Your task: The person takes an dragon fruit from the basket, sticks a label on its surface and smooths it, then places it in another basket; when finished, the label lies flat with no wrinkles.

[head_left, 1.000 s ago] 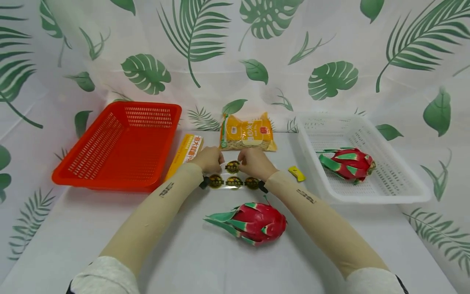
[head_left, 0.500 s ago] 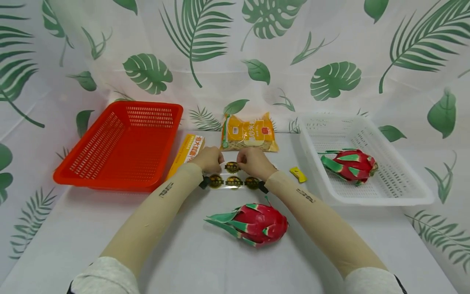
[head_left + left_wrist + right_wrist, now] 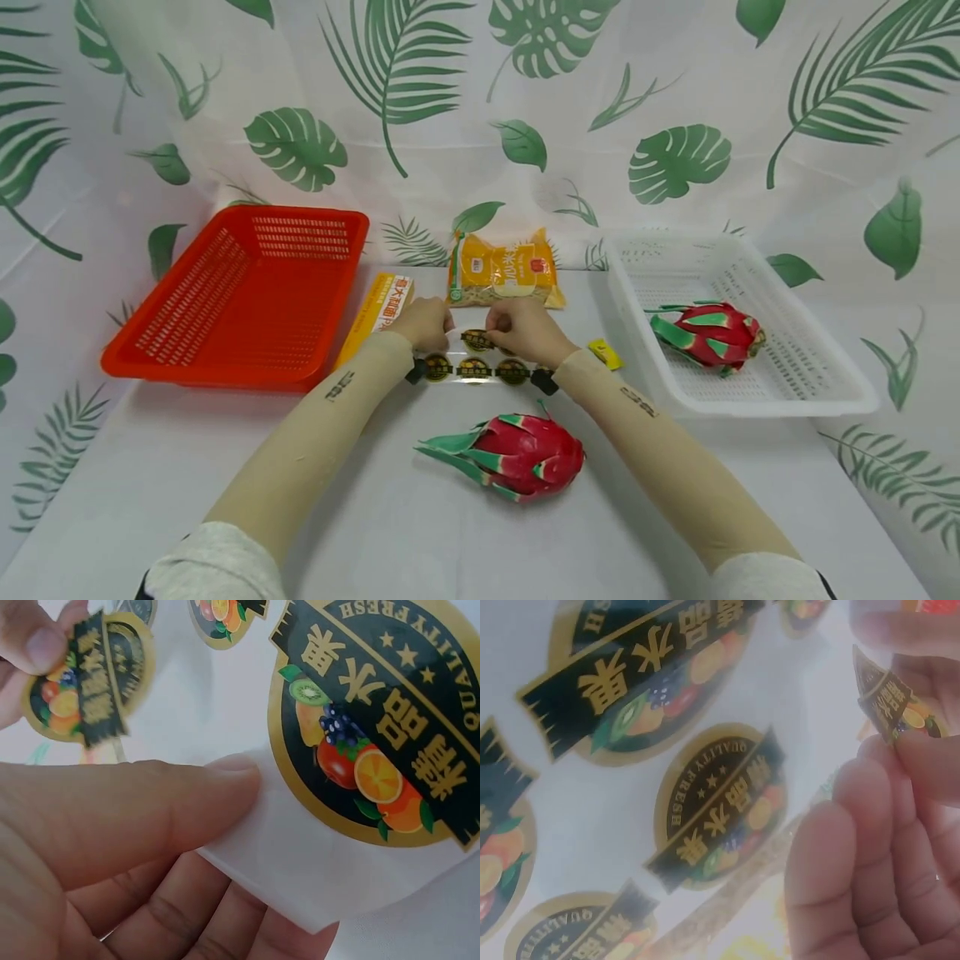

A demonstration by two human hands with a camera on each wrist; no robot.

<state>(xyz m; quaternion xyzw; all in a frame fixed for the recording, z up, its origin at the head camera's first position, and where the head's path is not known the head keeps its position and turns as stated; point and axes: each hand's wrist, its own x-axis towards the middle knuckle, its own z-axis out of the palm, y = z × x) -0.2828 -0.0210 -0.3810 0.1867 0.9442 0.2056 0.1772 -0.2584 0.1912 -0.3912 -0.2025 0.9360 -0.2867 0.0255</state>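
My left hand (image 3: 425,323) pinches the edge of a clear-white sheet of stickers (image 3: 457,372) between thumb and curled fingers, as the left wrist view shows close up. My right hand (image 3: 528,331) pinches a round black-and-gold fruit sticker (image 3: 889,705), which bends and stands away from the sheet in the right wrist view. Several like stickers (image 3: 375,735) with printed fruit and gold lettering lie on the sheet. Nearer the body, between the forearms, a red dragon fruit (image 3: 525,457) with green scales lies on its side on the white table.
A red basket (image 3: 232,375) stands at the left, a white basket (image 3: 772,407) at the right with another dragon fruit (image 3: 712,335) in it. An orange-and-white box (image 3: 375,315) lies beside the left hand, an orange food bag (image 3: 506,271) behind. A small yellow packet (image 3: 604,353) touches the right forearm's outline.
My right hand has shifted slightly right with its wrist turned, and the sticker at its fingertips now tilts up more. The left hand stays nearly still, holding the sheet.
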